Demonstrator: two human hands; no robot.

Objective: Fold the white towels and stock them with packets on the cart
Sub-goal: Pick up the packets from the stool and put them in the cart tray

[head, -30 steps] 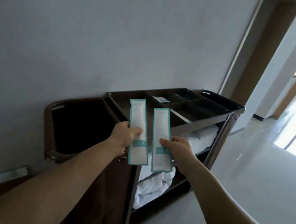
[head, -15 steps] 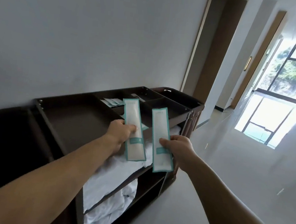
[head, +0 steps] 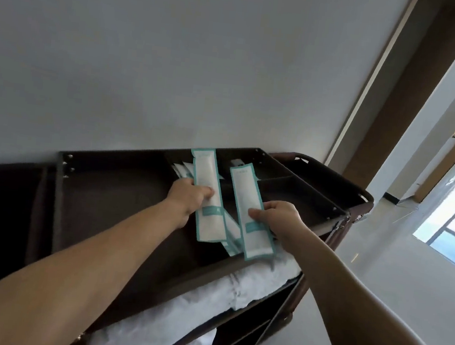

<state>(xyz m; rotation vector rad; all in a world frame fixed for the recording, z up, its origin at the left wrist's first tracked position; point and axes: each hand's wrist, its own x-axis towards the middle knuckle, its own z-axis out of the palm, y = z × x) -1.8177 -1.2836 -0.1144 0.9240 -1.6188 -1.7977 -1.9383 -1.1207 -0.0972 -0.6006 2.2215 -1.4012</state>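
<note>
Reaching forward over the last second, both hands now hang above the top tray of the dark brown housekeeping cart [head: 127,156] rather than in front of it, so the packets look ready to be set down. The left hand [head: 190,198] pinches a long flat white packet with a teal border [head: 209,174] between thumb and curled fingers. The right hand [head: 279,220] pinches a matching second packet [head: 244,192] the same way, just beside the first.

The tray is split into compartments. The large left compartment [head: 116,205] shows only its dark floor. The back middle compartment holds loose packets [head: 183,167]. More teal-edged packets [head: 231,241] fan out beneath the two held ones; whether they lie in the tray or are also held cannot be told. On the shelf below, white towels [head: 250,287] are already stocked — only the packets seem left.
</note>
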